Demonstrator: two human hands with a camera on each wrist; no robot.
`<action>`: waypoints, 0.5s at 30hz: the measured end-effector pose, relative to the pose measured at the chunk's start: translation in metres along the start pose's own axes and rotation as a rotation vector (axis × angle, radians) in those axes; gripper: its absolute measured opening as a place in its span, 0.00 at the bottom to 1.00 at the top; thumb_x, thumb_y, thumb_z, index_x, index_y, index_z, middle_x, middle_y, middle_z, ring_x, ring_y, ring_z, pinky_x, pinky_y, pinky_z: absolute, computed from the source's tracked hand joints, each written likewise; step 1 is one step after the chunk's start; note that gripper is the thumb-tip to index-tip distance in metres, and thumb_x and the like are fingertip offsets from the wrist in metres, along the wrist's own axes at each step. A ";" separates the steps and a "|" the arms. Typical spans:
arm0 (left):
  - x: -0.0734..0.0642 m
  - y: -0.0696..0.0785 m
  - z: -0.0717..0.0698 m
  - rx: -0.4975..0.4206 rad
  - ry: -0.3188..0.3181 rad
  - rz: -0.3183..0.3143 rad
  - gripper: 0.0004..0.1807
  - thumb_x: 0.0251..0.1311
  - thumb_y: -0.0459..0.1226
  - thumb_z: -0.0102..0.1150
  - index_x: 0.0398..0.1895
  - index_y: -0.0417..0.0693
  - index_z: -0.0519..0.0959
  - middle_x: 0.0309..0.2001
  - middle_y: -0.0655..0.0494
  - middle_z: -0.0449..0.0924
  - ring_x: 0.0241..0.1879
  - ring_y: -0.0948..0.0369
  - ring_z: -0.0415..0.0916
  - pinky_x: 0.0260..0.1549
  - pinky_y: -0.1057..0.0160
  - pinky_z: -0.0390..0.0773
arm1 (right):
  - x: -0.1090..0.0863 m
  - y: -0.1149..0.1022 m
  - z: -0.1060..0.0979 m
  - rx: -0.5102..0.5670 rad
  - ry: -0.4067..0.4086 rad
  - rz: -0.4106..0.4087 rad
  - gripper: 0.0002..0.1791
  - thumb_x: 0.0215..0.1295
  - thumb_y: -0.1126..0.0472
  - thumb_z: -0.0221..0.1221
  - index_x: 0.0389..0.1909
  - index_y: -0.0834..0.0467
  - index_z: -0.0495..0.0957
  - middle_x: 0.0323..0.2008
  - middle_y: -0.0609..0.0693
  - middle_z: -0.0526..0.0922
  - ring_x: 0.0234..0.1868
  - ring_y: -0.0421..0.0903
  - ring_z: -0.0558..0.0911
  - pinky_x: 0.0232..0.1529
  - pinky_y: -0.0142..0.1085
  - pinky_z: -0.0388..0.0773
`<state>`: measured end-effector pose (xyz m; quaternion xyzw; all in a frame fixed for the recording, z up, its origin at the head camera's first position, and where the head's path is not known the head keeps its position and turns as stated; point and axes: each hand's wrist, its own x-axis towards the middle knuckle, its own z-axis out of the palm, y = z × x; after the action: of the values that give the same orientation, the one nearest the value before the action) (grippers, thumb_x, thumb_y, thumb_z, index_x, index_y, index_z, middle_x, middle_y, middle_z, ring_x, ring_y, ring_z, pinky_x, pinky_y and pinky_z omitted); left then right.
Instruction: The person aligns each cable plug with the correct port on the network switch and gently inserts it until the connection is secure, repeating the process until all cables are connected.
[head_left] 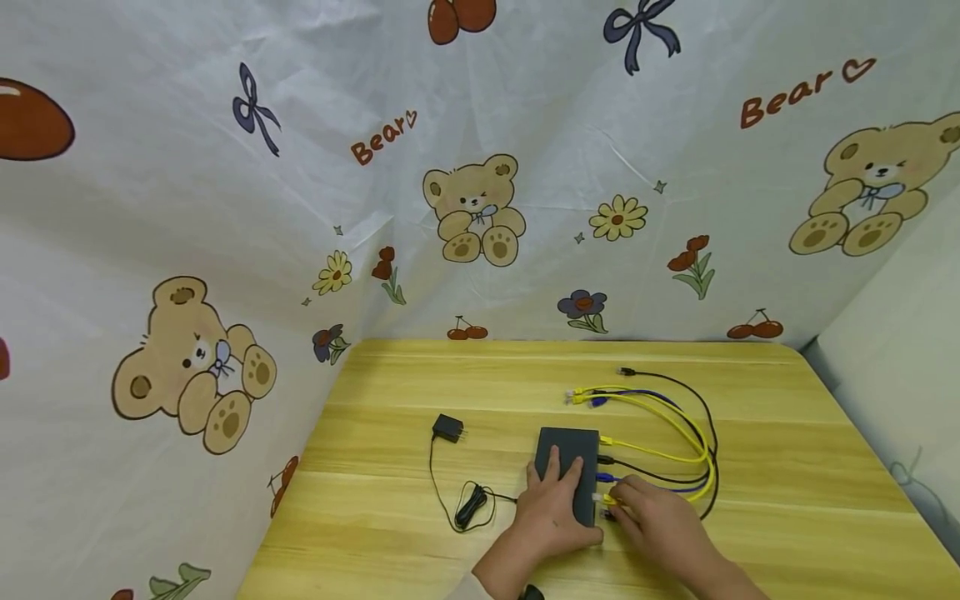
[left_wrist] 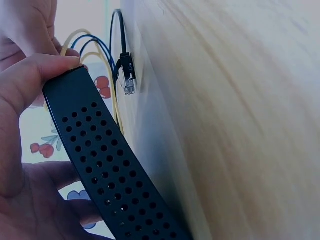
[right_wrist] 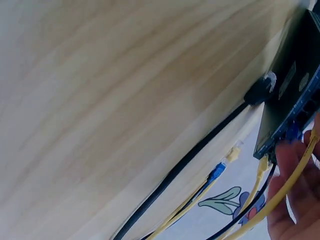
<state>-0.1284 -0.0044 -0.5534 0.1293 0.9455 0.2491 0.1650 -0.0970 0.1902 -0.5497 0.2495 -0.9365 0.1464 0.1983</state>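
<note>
A flat black network switch [head_left: 567,439] lies on the wooden table, its row of ports facing right. My left hand [head_left: 551,510] presses on its top with spread fingers, the thumb at the near right corner. My right hand [head_left: 660,527] pinches a yellow Ethernet cable [right_wrist: 295,184] close to its plug. The clear tip of that plug [head_left: 598,497] shows at the port side; whether it is inside a port cannot be told. Farther along, yellow, black and blue plugs [head_left: 604,477] sit at ports. A black cable's plug [right_wrist: 261,90] lies loose near the switch's near end.
A black power adapter [head_left: 448,428] lies left of the switch, its bundled cord [head_left: 471,507] running to the switch. Behind the switch lie loose yellow cable ends [head_left: 576,397], a blue plug [head_left: 597,402] and a black plug [head_left: 626,372]. A bear-printed cloth [head_left: 540,292] surrounds the table.
</note>
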 end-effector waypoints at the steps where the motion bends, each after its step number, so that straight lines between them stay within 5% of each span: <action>1: 0.000 0.000 0.000 -0.006 0.000 0.002 0.56 0.43 0.63 0.71 0.77 0.76 0.54 0.81 0.55 0.41 0.74 0.32 0.44 0.46 0.33 0.73 | 0.001 0.000 0.001 -0.023 0.014 -0.013 0.11 0.48 0.58 0.76 0.30 0.47 0.83 0.33 0.38 0.78 0.30 0.34 0.77 0.28 0.32 0.76; 10: 0.000 0.000 0.001 -0.005 0.003 0.009 0.55 0.43 0.64 0.71 0.77 0.76 0.54 0.81 0.55 0.41 0.74 0.31 0.45 0.45 0.33 0.74 | -0.001 0.005 0.001 -0.094 0.032 -0.012 0.10 0.47 0.58 0.75 0.27 0.49 0.82 0.56 0.57 0.78 0.59 0.62 0.74 0.50 0.62 0.71; 15: 0.000 0.000 0.001 0.015 0.004 0.012 0.56 0.44 0.65 0.70 0.78 0.75 0.53 0.81 0.54 0.41 0.74 0.31 0.45 0.45 0.34 0.75 | -0.004 0.008 0.002 -0.092 0.047 -0.036 0.12 0.45 0.56 0.76 0.25 0.46 0.80 0.62 0.61 0.76 0.65 0.65 0.69 0.53 0.64 0.68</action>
<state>-0.1280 -0.0038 -0.5544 0.1355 0.9469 0.2433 0.1608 -0.0983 0.1977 -0.5548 0.2533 -0.9327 0.1054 0.2339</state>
